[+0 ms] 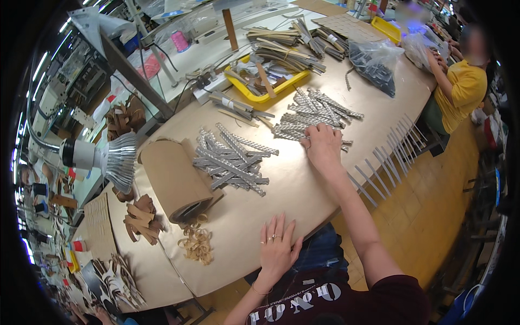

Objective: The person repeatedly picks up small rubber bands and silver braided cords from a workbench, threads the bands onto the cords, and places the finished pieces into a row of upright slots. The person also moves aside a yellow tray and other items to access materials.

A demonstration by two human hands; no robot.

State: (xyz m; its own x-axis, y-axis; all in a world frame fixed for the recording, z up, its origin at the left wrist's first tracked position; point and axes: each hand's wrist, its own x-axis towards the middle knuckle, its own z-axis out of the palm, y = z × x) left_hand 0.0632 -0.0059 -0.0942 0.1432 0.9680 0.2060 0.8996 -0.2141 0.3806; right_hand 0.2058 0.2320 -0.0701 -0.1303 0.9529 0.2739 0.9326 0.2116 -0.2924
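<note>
My right hand (324, 145) reaches over the table, its fingers bent down and closed on the near edge of a pile of silver braided straps (317, 111). How many straps it grips is hidden under the fingers. Left of it lies a second heap of silver-grey braided straps (233, 160), crossed over each other, with nothing touching it. My left hand (279, 244), with rings on it, rests palm down near the table's front edge, fingers stretched out and holding nothing.
Flat grey strips (387, 162) stick out over the table's right edge. Behind the piles are a yellow tray (265, 97), bundled strips (287, 49) and a plastic bag of dark pieces (376, 67). A brown roll (176, 179) and lamp (116, 157) stand left. A person in yellow (460, 89) works at right.
</note>
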